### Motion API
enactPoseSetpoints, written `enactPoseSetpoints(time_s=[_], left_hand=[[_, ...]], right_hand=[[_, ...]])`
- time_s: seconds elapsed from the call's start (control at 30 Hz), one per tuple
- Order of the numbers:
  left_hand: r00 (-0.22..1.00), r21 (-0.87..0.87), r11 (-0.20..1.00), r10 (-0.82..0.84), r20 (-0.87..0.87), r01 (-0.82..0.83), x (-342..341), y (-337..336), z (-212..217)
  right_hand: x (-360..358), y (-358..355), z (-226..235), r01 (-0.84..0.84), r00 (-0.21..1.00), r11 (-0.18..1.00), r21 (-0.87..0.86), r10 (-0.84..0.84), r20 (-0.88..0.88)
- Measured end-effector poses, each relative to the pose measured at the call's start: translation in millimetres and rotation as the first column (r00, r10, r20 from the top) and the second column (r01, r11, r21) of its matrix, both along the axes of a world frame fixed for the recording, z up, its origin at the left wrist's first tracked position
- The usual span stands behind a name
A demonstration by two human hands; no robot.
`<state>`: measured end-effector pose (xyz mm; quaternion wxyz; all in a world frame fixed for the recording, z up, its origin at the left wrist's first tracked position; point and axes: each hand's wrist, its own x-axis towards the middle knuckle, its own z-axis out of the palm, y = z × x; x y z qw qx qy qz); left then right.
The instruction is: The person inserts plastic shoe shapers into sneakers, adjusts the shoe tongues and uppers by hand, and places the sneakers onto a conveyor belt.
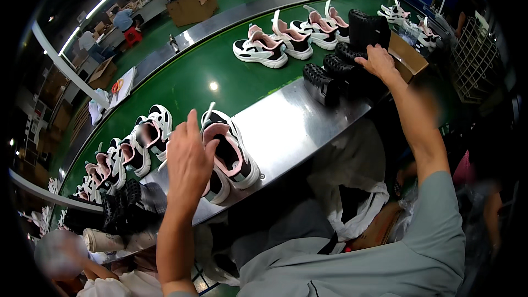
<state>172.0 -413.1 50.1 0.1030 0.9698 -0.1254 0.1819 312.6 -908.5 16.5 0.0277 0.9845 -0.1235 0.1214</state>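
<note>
My left hand [190, 159], fingers stretched and thumb apart, is beside a pair of white, black and pink sneakers on the metal ledge [286, 126]. The nearer sneaker [242, 162] faces it with its opening up; its mate [217, 187] is partly behind my hand. At the right, my right hand [379, 63] has its fingers bent over a black treaded shoe-shaped piece [349, 52]. More black treaded pieces [320, 85] stand close by on the ledge, and a taller black one [368, 28] is just behind my fingers. The underside of my right hand's grip is hidden.
A green conveyor belt [214, 66] runs beyond the ledge, with sneakers [261, 47] at the far right and a row of sneakers [132, 151] at left. An open cardboard box [407, 58] sits past my right hand. Another person [60, 253] is at lower left.
</note>
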Motion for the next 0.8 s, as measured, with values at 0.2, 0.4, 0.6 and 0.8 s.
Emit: enactPoseSetpoints(time_s=[0.2, 0.4, 0.6, 0.8], left_hand=[[0.955, -0.002, 0.999, 0.03, -0.294, -0.032, 56.7, 15.3, -38.7], [0.932, -0.405, 0.909, -0.062, -0.356, -0.094, 35.3, 0.9, -24.4], [0.923, -0.46, 0.887, -0.146, -0.356, -0.036, 51.5, 7.8, -43.9], [0.913, -0.495, 0.861, -0.103, -0.396, -0.117, 62.1, 7.0, -58.6]], right_hand=[[9.9, 12.5, 15.0, 0.15, 0.945, 0.989, -0.001, -0.144, -0.294], [1.1, -9.2, 12.6, 0.052, 0.98, 0.994, -0.1, -0.07, -0.188], [-82.5, 98.1, 85.3, -0.387, 0.922, 0.911, 0.143, 0.381, 0.07], [-133.0, 218.0, 68.1, -0.498, 0.592, 0.564, 0.659, 0.776, -0.218]])
